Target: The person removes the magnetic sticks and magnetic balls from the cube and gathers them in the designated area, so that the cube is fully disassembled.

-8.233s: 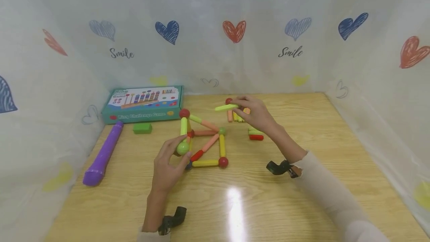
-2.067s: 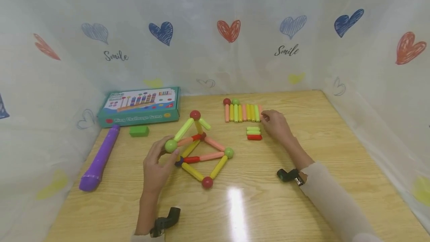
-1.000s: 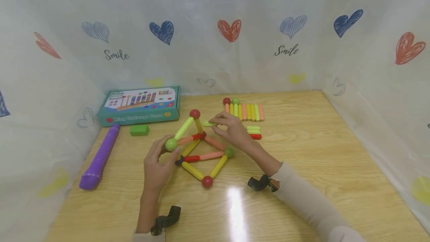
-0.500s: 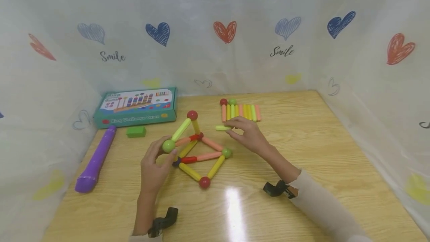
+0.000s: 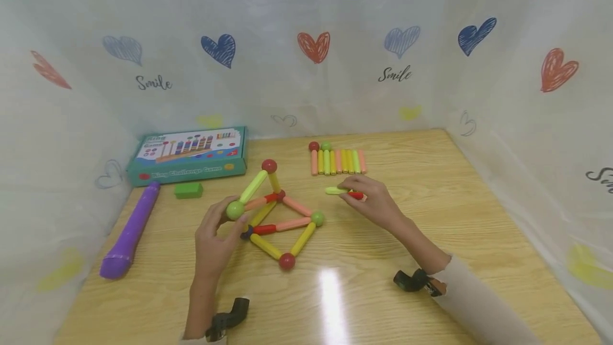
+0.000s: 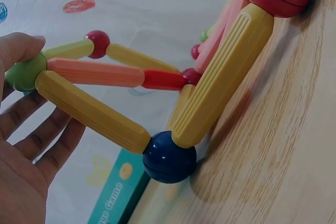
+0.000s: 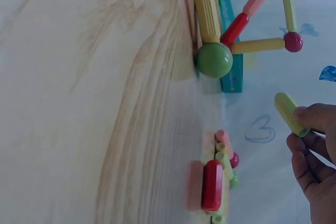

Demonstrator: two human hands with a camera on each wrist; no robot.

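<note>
My left hand (image 5: 213, 241) grips the green ball (image 5: 235, 210) at a raised corner of a frame built from magnetic sticks and balls. In the left wrist view, thumb and fingers close around that green ball (image 6: 27, 74). Yellow, orange, red and lime sticks make up the frame, joined by red, green and dark blue balls; a red ball (image 5: 269, 166) is its peak. My right hand (image 5: 371, 202) pinches a short lime stick (image 5: 333, 190) above the table, clear in the right wrist view. Just behind its fingers lies a short red stick (image 5: 356, 195), partly hidden.
A row of coloured sticks (image 5: 339, 162) lies at the back, with a red ball (image 5: 313, 146) and a green ball (image 5: 326, 146) beyond its left end. At left are a game box (image 5: 189, 154), a green block (image 5: 189, 190) and a purple toy microphone (image 5: 130, 233).
My right hand went from the row's right end to the frame, took the short lime stick off the peak ball and carried it right towards the short sticks. My left hand keeps its grip.
</note>
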